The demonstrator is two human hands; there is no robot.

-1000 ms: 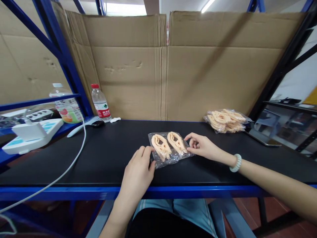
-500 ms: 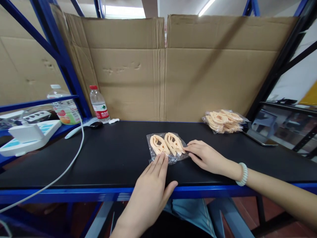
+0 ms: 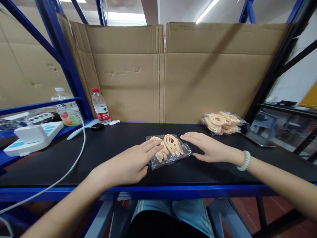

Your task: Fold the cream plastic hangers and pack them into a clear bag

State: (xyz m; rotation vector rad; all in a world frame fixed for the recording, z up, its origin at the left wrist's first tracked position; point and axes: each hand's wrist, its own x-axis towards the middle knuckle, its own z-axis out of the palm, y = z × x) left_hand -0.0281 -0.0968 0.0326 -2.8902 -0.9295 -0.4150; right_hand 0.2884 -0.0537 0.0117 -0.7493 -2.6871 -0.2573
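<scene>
A clear plastic bag [image 3: 170,160] lies flat on the black table, with two beige looped pieces [image 3: 173,145] side by side inside. From the left, my left hand [image 3: 135,162] reaches over the bag with outstretched fingers, covering part of the left piece. Its fingertips are over that piece; whether they press on it I cannot tell. At the bag's right edge is my right hand [image 3: 208,147], fingers extended and thumb apart, with nothing held. A pale coiled band [image 3: 244,161] circles the right wrist.
More bagged beige pieces [image 3: 223,123] are heaped at the back right, beside a dark flat device [image 3: 259,140]. A red-capped water bottle [image 3: 101,107], a white-handled brush [image 3: 81,129] and a power strip [image 3: 34,138] are on the left. A white cable [image 3: 74,162] crosses the table's left side. Cardboard [image 3: 128,82] stands behind.
My left hand has swung from below the bag to its left side and now lies over the left piece. My right hand has shifted slightly up, away from the right piece's lower end.
</scene>
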